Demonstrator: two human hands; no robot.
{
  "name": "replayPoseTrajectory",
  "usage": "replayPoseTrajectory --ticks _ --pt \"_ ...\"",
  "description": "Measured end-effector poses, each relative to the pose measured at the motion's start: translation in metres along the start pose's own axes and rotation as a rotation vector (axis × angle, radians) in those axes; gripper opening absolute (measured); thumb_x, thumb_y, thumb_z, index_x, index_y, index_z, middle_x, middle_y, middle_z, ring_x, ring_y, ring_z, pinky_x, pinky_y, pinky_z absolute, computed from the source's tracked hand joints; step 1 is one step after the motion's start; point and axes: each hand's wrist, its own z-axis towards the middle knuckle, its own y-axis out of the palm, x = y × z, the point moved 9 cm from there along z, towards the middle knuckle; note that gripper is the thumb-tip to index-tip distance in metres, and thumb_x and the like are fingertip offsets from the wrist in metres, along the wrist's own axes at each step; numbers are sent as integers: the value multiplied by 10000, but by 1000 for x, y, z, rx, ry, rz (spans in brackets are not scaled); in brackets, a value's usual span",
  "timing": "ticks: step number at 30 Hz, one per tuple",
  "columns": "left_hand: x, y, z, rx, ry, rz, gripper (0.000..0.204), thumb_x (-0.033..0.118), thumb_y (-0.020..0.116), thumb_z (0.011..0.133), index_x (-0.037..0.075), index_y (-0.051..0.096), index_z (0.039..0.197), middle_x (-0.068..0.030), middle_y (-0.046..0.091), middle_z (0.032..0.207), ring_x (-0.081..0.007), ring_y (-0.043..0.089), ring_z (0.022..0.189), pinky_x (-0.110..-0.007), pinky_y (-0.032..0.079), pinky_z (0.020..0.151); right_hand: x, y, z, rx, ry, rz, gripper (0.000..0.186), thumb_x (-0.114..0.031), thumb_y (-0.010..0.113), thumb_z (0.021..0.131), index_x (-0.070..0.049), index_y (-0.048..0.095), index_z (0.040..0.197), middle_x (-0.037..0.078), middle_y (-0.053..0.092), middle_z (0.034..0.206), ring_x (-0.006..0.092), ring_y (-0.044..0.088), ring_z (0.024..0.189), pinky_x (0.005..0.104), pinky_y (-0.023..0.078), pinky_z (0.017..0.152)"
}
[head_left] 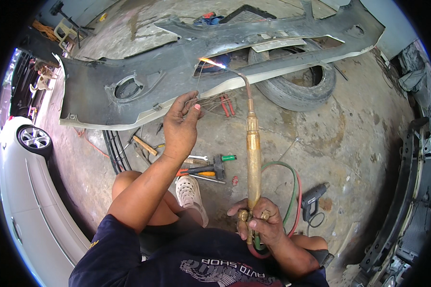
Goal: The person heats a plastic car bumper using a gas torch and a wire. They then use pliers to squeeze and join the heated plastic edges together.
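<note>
On stained concrete floor [349,138] (garage): hands gripping brass torch [253,158] and thin wire [196,83].

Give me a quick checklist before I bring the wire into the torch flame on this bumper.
1. Flame lit at the torch tip: ok, bright at the bumper cover edge.
2. Right hand on the brass torch valves: ok.
3. Left hand pinching the thin wire: ok, fingers below the flame.
4. Gloves: not ok, both hands bare.
5. Red and green hoses away from the flame: ok, they loop on the floor by the knee.
6. Wire end in the flame: cannot tell, too thin.
</note>
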Motion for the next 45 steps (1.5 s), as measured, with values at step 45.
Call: replayPoseTrajectory --ticks 45 --pt "1 5 -4 -19 15 39 398 85 651 1058 -24 594 1436 -133 723 1275 -145 687 1093 -305 583 936 -1 6 -6 5 3 7 158 -66 654 1015 -90 505 968 411 606 1283 171 704 665 300 592 601"
